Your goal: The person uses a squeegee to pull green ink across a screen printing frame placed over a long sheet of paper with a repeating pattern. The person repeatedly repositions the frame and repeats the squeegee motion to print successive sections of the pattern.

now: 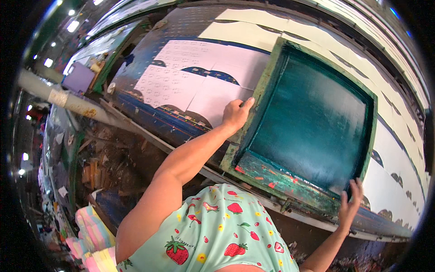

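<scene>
Over the worktop (149, 51) in front of you is the frame (268, 72): rect., chunky green rails, rough & paint-crusted, can't tell if wood or metal, nor if it's flat on the paper sheets (219, 93) below. Inside it, a smooth dark-teal panel (308, 113) w/ a cloudy sheen; red flecks (271, 185) along the near edge. Your L hand (235, 115) has its fingers closed on the L rail, tips partly hidden. Your R hand (350, 206) is by the near R corner, fingers spread & raised; contact hard to tell. Sheets look thin & matte, pinkish to cream, w/ dark rounded patches; some covered by the frame. Your strawberry-print top (226, 222) & R forearm are cut off at the bottom; far-L bkgd too blurry to read.
</scene>
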Motion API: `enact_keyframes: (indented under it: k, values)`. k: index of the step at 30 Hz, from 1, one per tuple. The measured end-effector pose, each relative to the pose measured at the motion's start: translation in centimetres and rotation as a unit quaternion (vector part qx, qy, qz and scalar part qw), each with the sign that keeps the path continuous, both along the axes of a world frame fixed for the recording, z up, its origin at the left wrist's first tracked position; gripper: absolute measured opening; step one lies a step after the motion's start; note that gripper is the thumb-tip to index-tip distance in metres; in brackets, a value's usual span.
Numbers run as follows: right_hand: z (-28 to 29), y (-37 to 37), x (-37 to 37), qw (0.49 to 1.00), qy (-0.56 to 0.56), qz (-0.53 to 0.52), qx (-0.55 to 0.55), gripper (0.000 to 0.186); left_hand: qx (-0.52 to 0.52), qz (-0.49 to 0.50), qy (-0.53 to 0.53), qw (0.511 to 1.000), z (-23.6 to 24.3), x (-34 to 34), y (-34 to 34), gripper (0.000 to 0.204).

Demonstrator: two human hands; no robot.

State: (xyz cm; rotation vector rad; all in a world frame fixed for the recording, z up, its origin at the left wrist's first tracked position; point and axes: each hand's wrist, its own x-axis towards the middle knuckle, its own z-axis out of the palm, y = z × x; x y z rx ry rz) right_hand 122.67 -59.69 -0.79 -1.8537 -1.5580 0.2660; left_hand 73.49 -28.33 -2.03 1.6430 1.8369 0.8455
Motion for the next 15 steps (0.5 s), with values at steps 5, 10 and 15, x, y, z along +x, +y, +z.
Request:
enact_keyframes:
  k: [5, 10, 15]
  values:
    - [3.3, -1.4, -13.1, 0.980, -0.003, 0.159, -0.118, 0.051, -0.079, -0.009, -0.008, 0.997, -1.0, 0.0, 0.7, 0.077]
    - [2.4, -0.2, -14.4, 0.964, -0.116, 0.196, -0.135, 0.060, -0.101, -0.016, 0.045, 0.994, -2.5, -0.1, 1.6, 0.079]
    - [2.5, 1.7, -16.3, 0.962, -0.183, 0.155, -0.131, 0.052, -0.087, -0.025, 0.024, 0.996, -1.2, 0.7, 1.1, 0.077]
